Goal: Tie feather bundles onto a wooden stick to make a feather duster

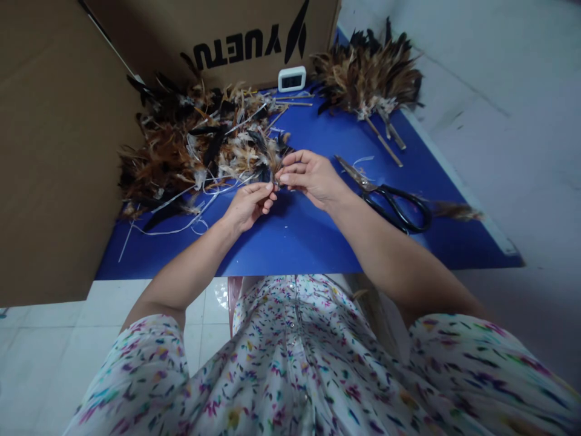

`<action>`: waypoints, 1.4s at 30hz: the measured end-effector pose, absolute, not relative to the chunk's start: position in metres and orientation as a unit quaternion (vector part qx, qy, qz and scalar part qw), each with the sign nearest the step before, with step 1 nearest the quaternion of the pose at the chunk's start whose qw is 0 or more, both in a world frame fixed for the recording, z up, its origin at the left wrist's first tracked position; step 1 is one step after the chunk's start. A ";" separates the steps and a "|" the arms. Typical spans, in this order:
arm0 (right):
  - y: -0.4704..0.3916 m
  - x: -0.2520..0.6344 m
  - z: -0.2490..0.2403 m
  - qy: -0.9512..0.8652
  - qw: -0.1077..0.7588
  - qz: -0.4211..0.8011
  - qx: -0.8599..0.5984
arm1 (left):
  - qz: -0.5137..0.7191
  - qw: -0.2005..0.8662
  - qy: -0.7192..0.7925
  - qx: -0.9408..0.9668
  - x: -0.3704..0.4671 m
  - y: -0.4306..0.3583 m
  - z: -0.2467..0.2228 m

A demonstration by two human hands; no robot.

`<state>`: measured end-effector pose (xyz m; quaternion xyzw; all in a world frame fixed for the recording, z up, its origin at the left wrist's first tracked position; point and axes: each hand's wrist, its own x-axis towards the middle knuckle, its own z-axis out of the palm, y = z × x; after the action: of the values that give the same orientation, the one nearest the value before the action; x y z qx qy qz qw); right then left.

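Note:
At the front edge of the feather pile (181, 145), my left hand (249, 206) pinches the base of a small tuft of feathers (274, 158) between thumb and forefinger. My right hand (313, 175) meets it from the other side, its thumb and fingers closed on the same tuft. The fingers partly hide the tuft's lower end. To the right of my hands, scissors (393, 203) with black handles lie on the blue table (290, 248), blades pointing up and left. White string (177, 230) trails out of the pile on the left.
Cardboard boxes (149, 36) wall off the back and the left side (54, 151). A small white digital clock (292, 79) stands by the back box. Feather bundles (367, 72) on sticks (384, 140) lie at the back right. A loose feather (458, 211) rests near the right edge.

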<state>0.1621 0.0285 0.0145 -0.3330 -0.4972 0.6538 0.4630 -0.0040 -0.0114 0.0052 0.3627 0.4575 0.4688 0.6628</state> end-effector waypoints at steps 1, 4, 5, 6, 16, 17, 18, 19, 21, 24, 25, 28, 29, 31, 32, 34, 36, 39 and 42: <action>0.028 0.162 0.014 -0.508 0.469 0.642 -0.332 | 0.466 0.668 0.455 0.360 -0.004 -0.011 0.005; 0.027 0.160 0.012 -0.537 0.490 0.608 -0.318 | 0.460 0.680 0.449 0.354 -0.004 -0.011 0.006; 0.027 0.160 0.012 -0.544 0.495 0.601 -0.312 | 0.459 0.682 0.448 0.351 -0.004 -0.011 0.006; 0.027 0.160 0.010 -0.551 0.499 0.594 -0.308 | 0.458 0.683 0.448 0.350 -0.004 -0.011 0.006; 0.030 0.157 0.004 -0.599 0.507 0.540 -0.303 | 0.446 0.706 0.438 0.331 -0.006 -0.011 0.005; 0.029 0.157 0.004 -0.605 0.506 0.533 -0.307 | 0.446 0.709 0.436 0.329 -0.006 -0.011 0.005; 0.029 0.157 0.004 -0.610 0.505 0.527 -0.309 | 0.447 0.711 0.433 0.328 -0.006 -0.010 0.006; 0.028 0.157 0.004 -0.614 0.505 0.521 -0.310 | 0.447 0.713 0.430 0.327 -0.006 -0.010 0.006; 0.028 0.157 0.003 -0.622 0.506 0.512 -0.307 | 0.445 0.714 0.429 0.327 -0.006 -0.010 0.006; 0.028 0.156 0.002 -0.633 0.507 0.502 -0.302 | 0.443 0.709 0.438 0.330 -0.006 -0.010 0.006; 0.028 0.155 0.002 -0.635 0.506 0.500 -0.301 | 0.443 0.707 0.439 0.333 -0.006 -0.010 0.006; 0.029 0.155 0.001 -0.629 0.510 0.504 -0.301 | 0.451 0.697 0.434 0.349 -0.006 -0.011 0.006; 0.030 0.155 0.001 -0.622 0.513 0.507 -0.304 | 0.455 0.692 0.432 0.357 -0.006 -0.011 0.006; 0.032 0.157 0.002 -0.603 0.526 0.510 -0.317 | 0.460 0.679 0.433 0.374 -0.006 -0.010 0.005; 0.034 0.158 0.002 -0.593 0.533 0.508 -0.325 | 0.461 0.672 0.436 0.382 -0.007 -0.010 0.004; 0.038 0.161 0.002 -0.573 0.547 0.501 -0.348 | 0.464 0.654 0.448 0.396 -0.008 -0.008 0.003; 0.042 0.163 0.000 -0.563 0.554 0.485 -0.376 | 0.473 0.633 0.460 0.405 -0.011 -0.006 0.002; 0.045 0.163 -0.005 -0.595 0.542 0.432 -0.408 | 0.508 0.602 0.464 0.406 -0.017 0.001 0.004; 0.042 0.157 -0.009 -0.698 0.490 0.345 -0.393 | 0.563 0.565 0.459 0.391 -0.027 0.008 0.010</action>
<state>0.1573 0.0422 -0.0090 -0.3928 -0.6975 0.3446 0.4903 -0.0271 0.0085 0.0101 0.3915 0.4586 0.5630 0.5652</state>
